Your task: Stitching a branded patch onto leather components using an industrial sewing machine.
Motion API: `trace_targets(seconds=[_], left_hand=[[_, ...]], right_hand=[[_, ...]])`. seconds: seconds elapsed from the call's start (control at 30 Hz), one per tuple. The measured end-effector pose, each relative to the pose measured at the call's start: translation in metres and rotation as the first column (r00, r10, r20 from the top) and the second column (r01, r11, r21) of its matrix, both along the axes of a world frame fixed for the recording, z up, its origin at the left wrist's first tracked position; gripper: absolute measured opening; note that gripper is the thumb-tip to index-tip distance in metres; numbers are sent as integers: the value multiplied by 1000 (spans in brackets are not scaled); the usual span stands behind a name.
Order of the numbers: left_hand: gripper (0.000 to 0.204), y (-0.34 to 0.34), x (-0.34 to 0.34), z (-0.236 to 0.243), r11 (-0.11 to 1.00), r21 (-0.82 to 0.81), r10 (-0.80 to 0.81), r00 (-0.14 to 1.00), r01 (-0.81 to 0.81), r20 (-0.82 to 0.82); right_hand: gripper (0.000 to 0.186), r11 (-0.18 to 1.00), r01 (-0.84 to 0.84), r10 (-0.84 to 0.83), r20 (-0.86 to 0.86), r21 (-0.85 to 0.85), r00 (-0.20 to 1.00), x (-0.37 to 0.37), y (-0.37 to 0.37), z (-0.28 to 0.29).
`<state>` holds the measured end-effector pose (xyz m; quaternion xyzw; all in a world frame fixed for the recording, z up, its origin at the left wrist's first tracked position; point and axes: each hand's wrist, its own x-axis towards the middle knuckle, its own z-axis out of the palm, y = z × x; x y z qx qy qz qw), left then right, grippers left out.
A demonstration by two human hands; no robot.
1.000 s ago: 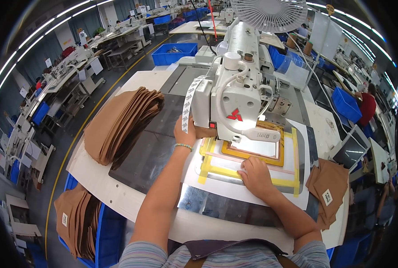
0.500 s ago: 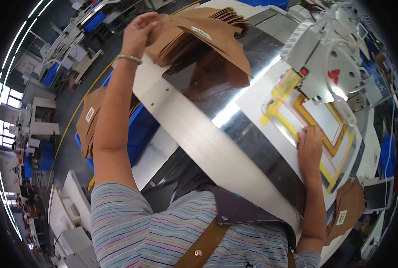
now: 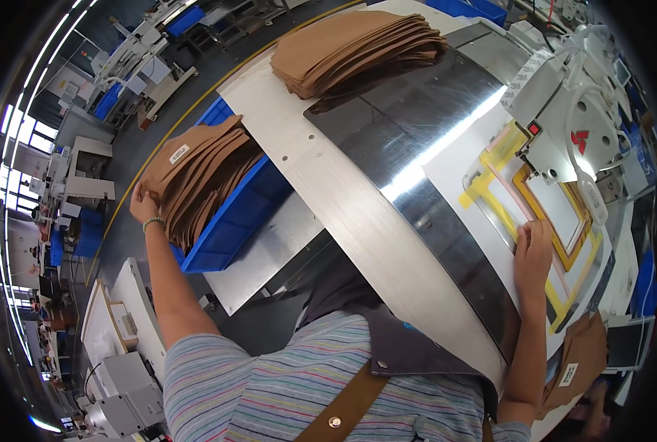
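My left hand (image 3: 143, 202) has closed fingers on the edge of the labelled brown pieces (image 3: 202, 151), stacked in a blue bin (image 3: 220, 248) at the left. My right hand (image 3: 532, 247) rests on a flat template (image 3: 491, 202) with yellow tape, beside a yellow frame (image 3: 566, 255). Its fingers are bent and close together; whether they grip anything is hidden. Above the frame is the white sewing machine head (image 3: 579, 103). Another thick brown stack (image 3: 354, 48) lies on the table at the back.
A steel plate (image 3: 417, 155) spans the table (image 3: 292, 147). More brown pieces (image 3: 579, 339) lie at the right, near a screen (image 3: 623, 346). Machine benches (image 3: 122, 74) line the far side of a yellow floor line (image 3: 130, 177). Part of another person (image 3: 594, 412) shows at bottom right.
The view has swung down and left. My left hand left the machine, held a labelled brown piece over the table stack, then moved down-left to the bin. My right hand stayed on the template.
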<state>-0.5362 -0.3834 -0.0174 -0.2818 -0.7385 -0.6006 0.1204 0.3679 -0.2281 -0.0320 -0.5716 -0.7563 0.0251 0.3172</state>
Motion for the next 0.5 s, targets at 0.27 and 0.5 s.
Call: trace_targets(seconds=[0.27,0.5], left_hand=[[50,-38,-5,-19,727,-468,393,863,-503,-318],[61,55,24,-25,624,-487,245,744,-612,-621]], right_hand=[[13,991,31,-65,-262,-131,963,-5,-5,3],[14,982,-29,-30,-307,-186,951,12,-1,4]])
